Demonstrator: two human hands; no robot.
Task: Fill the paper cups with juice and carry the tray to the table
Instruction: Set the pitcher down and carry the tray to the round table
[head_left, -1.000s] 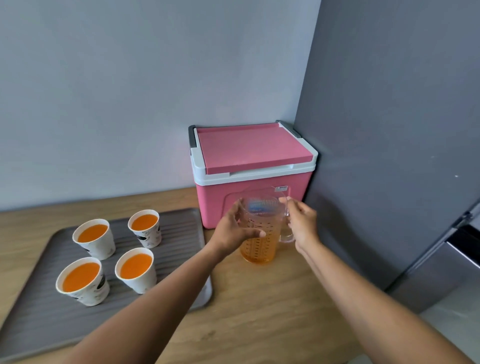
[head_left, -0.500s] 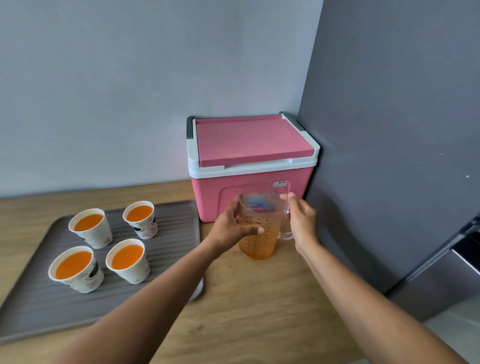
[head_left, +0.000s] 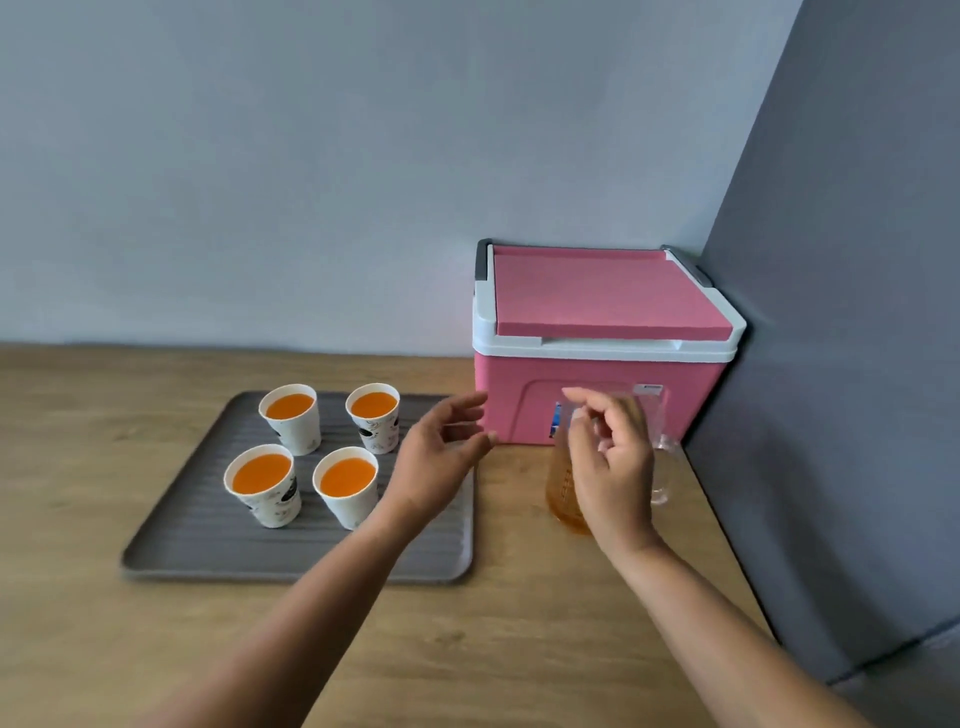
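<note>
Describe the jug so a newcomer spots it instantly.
On the counter, find the pink cooler in the back right corner. Directly in front of it, partly behind the right hand, stands the jug. It alone is clear, with a handle; the cups are white paper.

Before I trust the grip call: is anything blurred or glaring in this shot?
Head view: left hand and right hand are motion-blurred; the clear jug behind the right is hard to read; the four cups are sharp; light soft, no glare.
</note>
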